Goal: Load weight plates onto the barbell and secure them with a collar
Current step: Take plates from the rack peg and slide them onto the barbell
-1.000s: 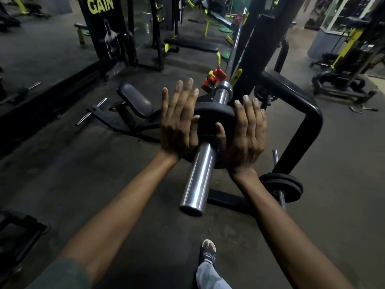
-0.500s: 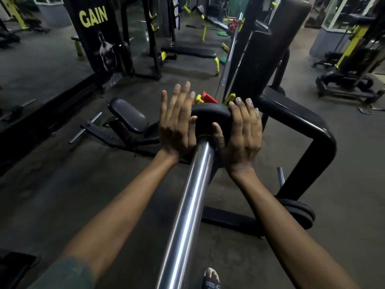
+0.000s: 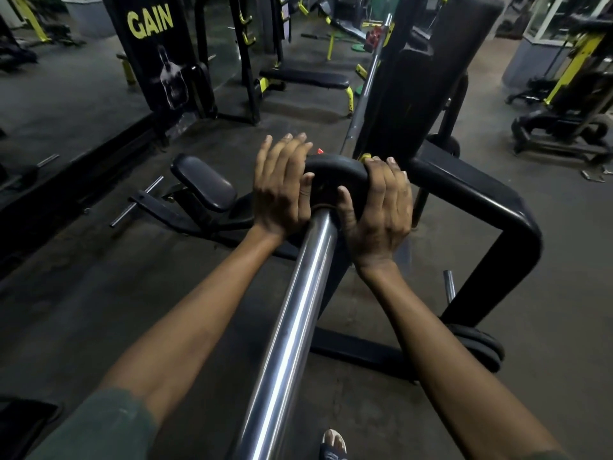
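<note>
- Weight plate (image 3: 335,171): black, round, threaded on the chrome barbell sleeve (image 3: 298,310). It sits far up the sleeve, directly between the two hands, at the rack end.
- Barbell sleeve runs from the bottom edge of the view up to the plate's centre hole; the thinner bar shaft (image 3: 365,91) continues beyond the plate, alongside the black padded upright (image 3: 418,81).
- Left hand (image 3: 282,190): fingers straight and close together, pointing away from the body, palm flat against the plate's left face and rim. Thumb lies along the plate near the sleeve. Pressing, not gripping.
- Right hand (image 3: 378,210): fingers curled over the plate's upper right rim, thumb spread across the near face toward the sleeve. Clamped on the plate's edge.
- A small red and yellow part shows just past the plate's top edge; too hidden to identify.
- Collar: cannot tell where it is.
- Spare plates (image 3: 477,346): black stack on a low peg of the rack frame (image 3: 471,194), right of the right forearm, well apart from the hands.
- Floor (image 3: 83,293): dark; one sandalled foot (image 3: 333,443) at the bottom edge.
</note>
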